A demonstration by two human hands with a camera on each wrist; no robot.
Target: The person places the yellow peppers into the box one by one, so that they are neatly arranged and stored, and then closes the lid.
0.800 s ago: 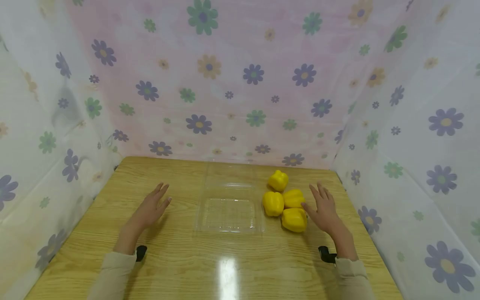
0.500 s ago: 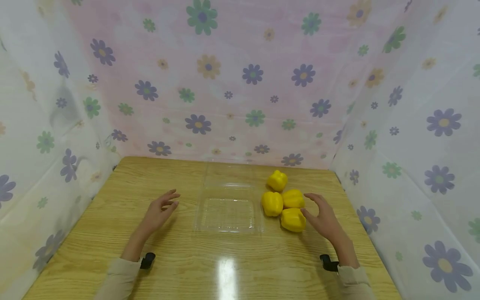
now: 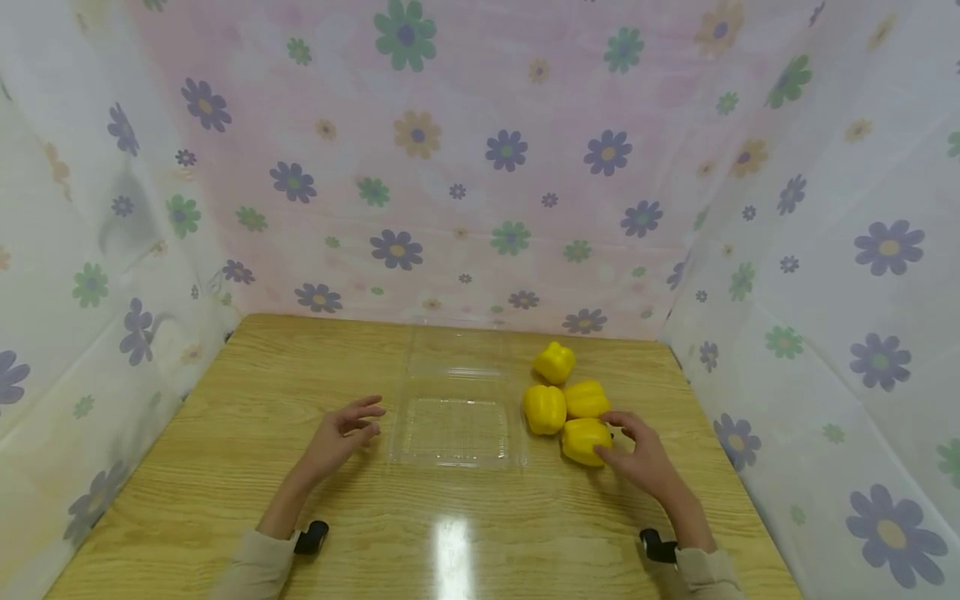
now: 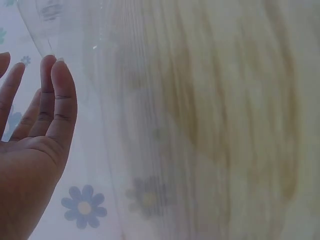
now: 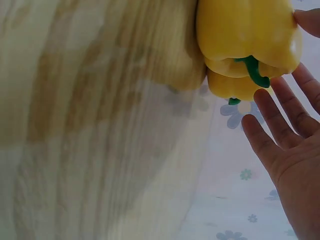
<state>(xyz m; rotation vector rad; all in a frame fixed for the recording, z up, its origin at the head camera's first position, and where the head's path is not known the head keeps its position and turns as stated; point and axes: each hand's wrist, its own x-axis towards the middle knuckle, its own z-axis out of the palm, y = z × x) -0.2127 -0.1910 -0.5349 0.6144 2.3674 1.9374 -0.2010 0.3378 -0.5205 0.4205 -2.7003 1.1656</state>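
1. Near the middle of the head view, my clear container (image 3: 456, 429) sits on the table (image 3: 360, 533), wood grain showing through its base; its lid (image 3: 457, 352) is open, toward the top of the frame.
2. Right of centre, outside the container, four yellow peppers (image 3: 545, 409) lie bunched together, plump, glossy and lobed.
3. The front pepper (image 3: 583, 442) lies on its side; at upper right of the right wrist view, I see its curved green stem (image 5: 256, 72).
4. At right, my right hand (image 3: 637, 457) is spread loosely at that pepper's right end, thumb (image 5: 310, 21) at its skin; I cannot tell how firmly they touch.
5. Left of centre, my left hand (image 3: 339, 442) is relaxed, fingers (image 4: 62, 95) slightly bent, just beside the container's left edge, well apart from my right.
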